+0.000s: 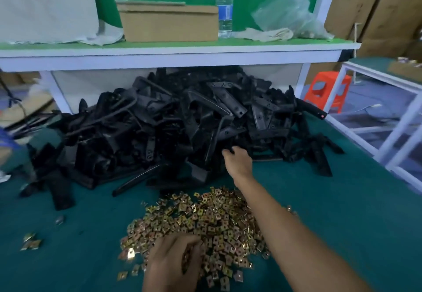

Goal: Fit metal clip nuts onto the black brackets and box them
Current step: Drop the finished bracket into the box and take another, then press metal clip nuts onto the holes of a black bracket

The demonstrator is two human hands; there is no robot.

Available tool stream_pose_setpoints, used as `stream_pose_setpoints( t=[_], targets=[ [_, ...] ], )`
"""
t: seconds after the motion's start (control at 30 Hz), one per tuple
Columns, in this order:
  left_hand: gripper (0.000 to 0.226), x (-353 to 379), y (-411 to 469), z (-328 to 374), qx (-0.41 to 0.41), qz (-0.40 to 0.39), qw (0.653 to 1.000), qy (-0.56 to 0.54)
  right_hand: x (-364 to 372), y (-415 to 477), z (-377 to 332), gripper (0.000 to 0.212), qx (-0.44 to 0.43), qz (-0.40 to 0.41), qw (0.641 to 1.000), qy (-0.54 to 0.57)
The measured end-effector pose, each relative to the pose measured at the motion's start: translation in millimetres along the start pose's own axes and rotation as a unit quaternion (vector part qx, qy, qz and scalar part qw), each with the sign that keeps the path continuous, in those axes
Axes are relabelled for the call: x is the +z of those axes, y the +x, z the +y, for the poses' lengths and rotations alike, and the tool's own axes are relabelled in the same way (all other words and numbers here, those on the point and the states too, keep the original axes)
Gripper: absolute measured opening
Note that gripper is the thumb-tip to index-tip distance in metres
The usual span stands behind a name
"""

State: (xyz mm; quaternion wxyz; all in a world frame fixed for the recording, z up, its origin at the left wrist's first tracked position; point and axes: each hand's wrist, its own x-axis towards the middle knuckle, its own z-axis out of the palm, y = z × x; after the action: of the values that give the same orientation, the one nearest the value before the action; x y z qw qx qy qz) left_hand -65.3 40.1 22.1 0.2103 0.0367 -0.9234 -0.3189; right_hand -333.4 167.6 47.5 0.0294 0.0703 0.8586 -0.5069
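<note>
Right hand (238, 161) gripped a bracket (230, 147), its axis hidden, at the pile's (159, 118) near edge; left hand (171, 264) pinched clip nuts (217, 218).

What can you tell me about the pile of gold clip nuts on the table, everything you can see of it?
The clip nuts form a low, loose heap of many small, flat, squarish pieces of shiny metal, gold to coppery, many with a hole in the middle. They lie jumbled on the green table, just in front of the heap of black brackets, with a few strays scattered to the left. The left hand rests on the near edge, fingers curled into them; the right forearm crosses over the right side.
</note>
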Motion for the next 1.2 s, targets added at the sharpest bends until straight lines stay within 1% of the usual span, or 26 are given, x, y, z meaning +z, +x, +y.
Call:
stream_pose_setpoints(
  t=[0.1,0.13,0.17,0.2,0.27,0.33,0.37,0.43,0.47,0.5,0.57,0.6,0.67,0.77,0.83,0.87,0.93,0.97,1.03,1.13,1.2],
  targets=[
    [0.027,1.1,-0.8,-5.5,-0.005,0.01,1.0,-0.007,-25.8,-13.9,8.4,0.039,0.012,0.05,0.998,0.035],
    [0.026,0.8,-0.4,-5.4,-0.005,0.009,1.0,-0.009,-34.1,-19.1,13.6,0.039,0.014,0.05,0.997,0.049],
    [0.026,0.2,0.8,-4.9,-0.007,0.007,1.0,-0.008,-41.5,-24.6,17.3,0.037,0.015,0.035,0.996,0.079],
    [0.027,0.3,2.5,-4.3,-0.009,0.006,1.0,-0.009,-47.7,-31.1,18.9,0.033,0.017,0.013,0.991,0.133],
    [0.028,1.6,4.6,-2.1,-0.013,0.002,1.0,-0.016,-60.7,-47.6,14.5,0.022,0.01,-0.037,0.966,0.256],
    [0.028,3.6,5.4,-0.9,-0.015,0.003,1.0,-0.021,-74.8,-60.1,6.6,0.018,-0.018,-0.058,0.946,0.319],
    [0.028,4.2,4.9,-0.6,-0.017,0.004,1.0,-0.022,-82.5,-66.3,1.1,0.02,-0.031,-0.065,0.94,0.332],
    [0.026,2.2,3.2,-1.1,-0.023,0.005,0.999,-0.03,-95.9,-78.3,-6.8,0.038,-0.042,-0.084,0.939,0.33],
    [0.025,0.0,2.2,-2.5,-0.024,0.004,0.999,-0.032,-100.8,-86.0,-7.9,0.045,-0.046,-0.092,0.945,0.311],
    [0.023,-1.9,1.4,-5.1,-0.023,0.002,0.999,-0.028,-105.0,-95.0,-7.0,0.046,-0.052,-0.094,0.955,0.276],
    [0.025,-4.5,-0.4,-12.0,-0.015,-0.003,1.0,-0.009,-111.4,-115.7,0.8,0.036,-0.08,-0.079,0.978,0.177],
    [0.025,-5.8,-1.1,-14.8,-0.011,-0.005,1.0,-0.002,-114.1,-125.6,7.0,0.03,-0.101,-0.075,0.982,0.137],
    [0.022,-7.8,-0.8,-18.8,-0.005,-0.013,1.0,0.008,-118.3,-145.2,20.7,0.027,-0.132,-0.08,0.983,0.1],
    [0.015,-7.9,3.0,-20.8,-0.008,-0.01,1.0,0.019,-121.9,-175.0,42.4,0.033,-0.124,-0.11,0.982,0.095],
    [0.013,-5.4,12.2,-18.7,0.004,-0.002,1.0,0.02,-121.2,-191.5,56.8,0.036,-0.103,-0.118,0.982,0.104],
    [0.012,-3.4,20.0,-16.9,0.017,-0.004,0.999,0.027,-119.3,-198.4,62.7,0.032,-0.091,-0.114,0.982,0.118],
    [0.008,2.4,41.0,-14.3,0.044,-0.016,0.997,0.055,-112.9,-208.1,76.0,0.015,-0.065,-0.088,0.982,0.155],
    [0.01,5.8,52.5,-13.5,0.053,-0.023,0.996,0.07,-109.4,-211.1,81.5,0.016,-0.05,-0.07,0.982,0.17],
    [0.017,12.5,73.7,-13.6,0.064,-0.047,0.991,0.105,-104.5,-216.8,89.4,0.028,-0.031,-0.054,0.979,0.192],
    [0.024,16.6,95.0,-15.1,0.062,-0.114,0.977,0.166,-99.0,-222.1,94.6,0.047,-0.02,-0.067,0.976,0.207],
    [0.024,14.8,104.0,-16.2,0.078,-0.154,0.968,0.182,-94.6,-223.6,95.9,0.048,-0.021,-0.072,0.976,0.205]
  ],
)
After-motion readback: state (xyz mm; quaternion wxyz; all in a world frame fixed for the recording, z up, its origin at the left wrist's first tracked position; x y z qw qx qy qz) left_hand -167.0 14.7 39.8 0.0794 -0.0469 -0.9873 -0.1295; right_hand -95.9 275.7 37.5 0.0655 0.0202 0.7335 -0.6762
